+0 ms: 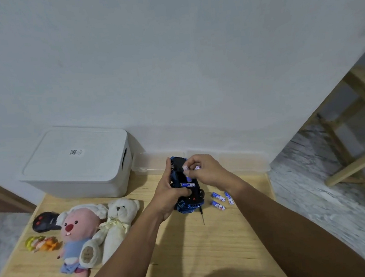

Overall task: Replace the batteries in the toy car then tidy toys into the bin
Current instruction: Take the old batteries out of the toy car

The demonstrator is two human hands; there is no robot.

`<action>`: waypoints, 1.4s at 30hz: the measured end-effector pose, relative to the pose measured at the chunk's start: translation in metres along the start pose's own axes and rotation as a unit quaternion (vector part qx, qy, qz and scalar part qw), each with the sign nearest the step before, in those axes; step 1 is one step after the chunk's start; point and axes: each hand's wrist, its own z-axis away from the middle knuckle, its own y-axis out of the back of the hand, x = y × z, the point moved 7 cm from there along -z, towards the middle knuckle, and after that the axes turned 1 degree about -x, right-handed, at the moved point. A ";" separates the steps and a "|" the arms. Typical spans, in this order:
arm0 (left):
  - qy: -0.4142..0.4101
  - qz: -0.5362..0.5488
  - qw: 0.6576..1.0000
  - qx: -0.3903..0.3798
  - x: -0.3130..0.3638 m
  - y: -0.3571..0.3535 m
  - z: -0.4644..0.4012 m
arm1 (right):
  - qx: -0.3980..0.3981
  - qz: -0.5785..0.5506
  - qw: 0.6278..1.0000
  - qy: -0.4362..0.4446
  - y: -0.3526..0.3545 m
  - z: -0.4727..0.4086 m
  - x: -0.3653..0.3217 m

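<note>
A blue toy car lies upside down above the wooden table, its black underside facing me. My left hand grips its left side. One blue battery sits in the open compartment. My right hand hovers over the car's far end, its fingertips pinched on a small battery that is mostly hidden. Three loose blue batteries lie on the table to the right of the car. A white lidded bin stands at the back left.
A thin screwdriver lies just in front of the car. To the left are a white teddy bear, a pink plush, a black remote and a small yellow-orange toy. A clear tray lines the wall.
</note>
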 end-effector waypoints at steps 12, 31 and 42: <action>-0.014 0.057 0.998 0.034 0.007 -0.004 0.002 | 0.003 -0.103 0.975 -0.197 0.008 0.014 0.027; -0.133 -0.060 0.984 0.105 0.020 -0.007 0.019 | 0.043 -0.123 0.961 -0.244 0.002 0.016 0.039; -0.123 -0.044 0.986 0.101 0.024 -0.005 0.015 | 0.063 -0.248 0.941 -0.223 0.004 0.020 0.047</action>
